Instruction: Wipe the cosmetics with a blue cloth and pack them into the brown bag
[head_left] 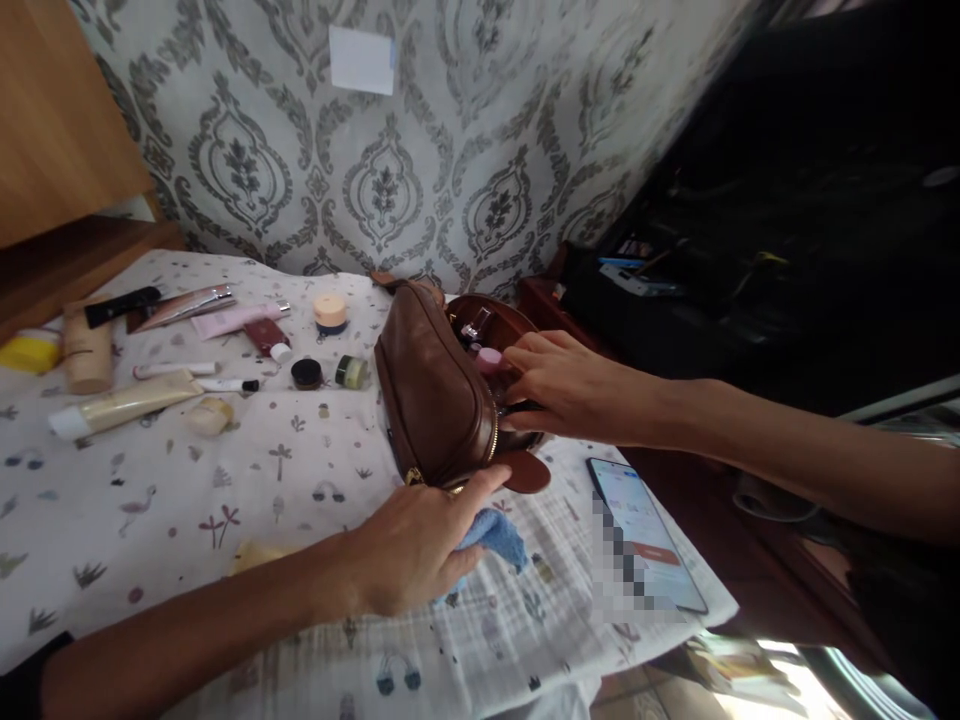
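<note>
A brown leather pouch (pixel 435 385) stands open in the middle of the patterned white cloth (pixel 225 480). My left hand (pixel 420 545) is closed on a blue cloth (pixel 495 535), and its thumb presses the pouch's near end by the gold zip. My right hand (pixel 566 385) reaches into the pouch's open top from the right, with its fingertips at a small pink-capped item (pixel 489 358) among other small containers inside. Whether those fingers grip it is hidden.
Tubes, small jars and bottles (pixel 225 345) lie scattered on the cloth at the left and back. A phone (pixel 649 535) with a lit screen rests at the right edge. A patterned wall stands behind, a wooden shelf at left, dark clutter at right.
</note>
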